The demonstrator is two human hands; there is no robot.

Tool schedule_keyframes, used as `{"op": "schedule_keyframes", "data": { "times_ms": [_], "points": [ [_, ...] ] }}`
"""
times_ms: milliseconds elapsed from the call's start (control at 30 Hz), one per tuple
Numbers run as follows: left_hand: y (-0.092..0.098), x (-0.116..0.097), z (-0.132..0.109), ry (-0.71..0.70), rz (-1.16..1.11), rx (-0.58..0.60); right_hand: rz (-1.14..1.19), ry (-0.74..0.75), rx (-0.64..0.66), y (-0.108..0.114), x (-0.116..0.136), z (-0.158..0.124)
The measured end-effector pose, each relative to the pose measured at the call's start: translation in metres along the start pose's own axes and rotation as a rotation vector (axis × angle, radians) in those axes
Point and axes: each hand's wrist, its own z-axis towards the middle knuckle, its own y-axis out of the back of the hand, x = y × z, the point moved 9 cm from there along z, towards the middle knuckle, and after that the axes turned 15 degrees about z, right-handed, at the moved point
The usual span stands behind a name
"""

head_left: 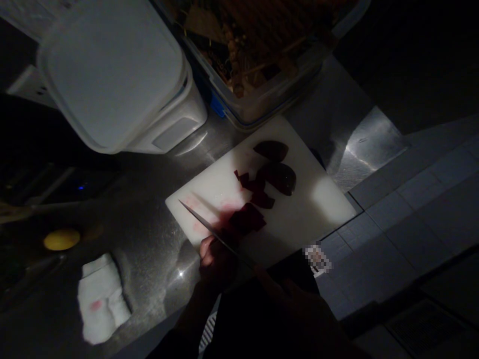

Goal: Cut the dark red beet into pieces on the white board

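A white cutting board [307, 204] lies on the steel counter, stained red at its left part. Dark red cut pieces [247, 219] lie near its middle, with two larger rounded dark chunks [279, 178] behind them. My right hand [279, 289] is closed round the handle of a knife [204, 223], whose blade points to the upper left over the board. Curled at the board's near edge, beside the blade, is my left hand [217, 262]; its fingers are bent, and shadow hides what they hold, if anything.
A white lidded container [112, 75] stands at the upper left. Beyond the board is a clear tub [254, 107] of dark brown items. A folded white cloth [101, 304] with a red stain and a yellow object [62, 240] are at the left. The counter edge runs along the right.
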Motion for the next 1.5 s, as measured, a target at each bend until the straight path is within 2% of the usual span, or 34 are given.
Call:
{"op": "schedule_keyframes", "data": {
  "times_ms": [233, 533, 767, 1000, 1500],
  "points": [
    [0.008, -0.006, 0.012, -0.034, -0.006, -0.036, -0.011, 0.034, -0.017, 0.006, 0.007, 0.008],
    [0.01, -0.007, 0.013, -0.045, -0.056, -0.051, 0.022, 0.066, -0.014, 0.009, 0.013, 0.022],
    [0.01, -0.008, 0.016, -0.05, -0.043, -0.033, -0.012, 0.036, -0.007, 0.007, 0.008, 0.019],
    [0.009, -0.008, 0.016, -0.056, -0.053, -0.023, 0.025, 0.075, -0.014, 0.008, 0.008, 0.026],
    [0.007, -0.004, 0.01, -0.031, -0.084, -0.032, 0.0, -0.018, 0.051, -0.009, -0.009, 0.028]
  ]
}}
